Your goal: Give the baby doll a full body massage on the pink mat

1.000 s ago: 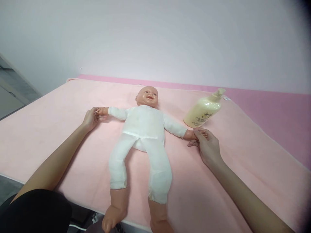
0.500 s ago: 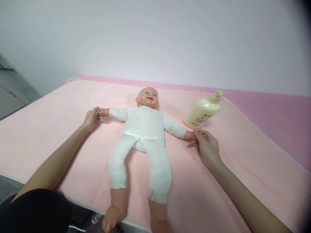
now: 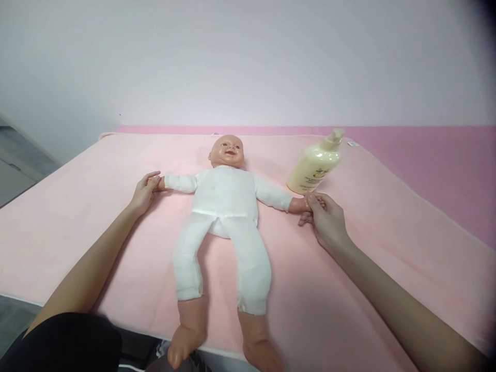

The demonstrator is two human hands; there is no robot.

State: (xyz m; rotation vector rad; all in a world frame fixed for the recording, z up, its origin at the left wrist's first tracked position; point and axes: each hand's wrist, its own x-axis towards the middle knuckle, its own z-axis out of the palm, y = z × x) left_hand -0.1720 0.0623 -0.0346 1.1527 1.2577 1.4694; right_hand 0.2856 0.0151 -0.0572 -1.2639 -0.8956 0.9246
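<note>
Baby doll (image 3: 227,206) lies face up, roughly centred on the pink blanket (image 3: 77,206), head toward the wall, feet hanging past the near edge. White cloth body suit, bare plastic head, hands and feet. Arms are stretched straight out to both sides, because each doll hand is held at its end.

Left hand (image 3: 144,192): fingers curled around the doll's hand on that side, a loose closed grip, forearm resting along the blanket. Right hand (image 3: 324,219): thumb and fingers pinched on the doll's other hand, wrist low on the blanket. Both grips sit at the very ends of the arms (not on the sleeves), which reads as keeping the limbs extended and the torso flat, my judgement only.

Cream pump bottle (image 3: 314,164) stands tilted just beyond the right hand, base near the doll's held hand, nozzle pointing away toward the wall. Close to the hand but not touching it as far as I can tell. The lean likely comes from the soft blanket under it.

Blanket covers most of the table; a darker pink surface (image 3: 426,155) shows past its far and right edges. Plain white wall (image 3: 248,57) behind. Black sleeve or clothing (image 3: 62,343) at the bottom left corner, on the person's own side.
</note>
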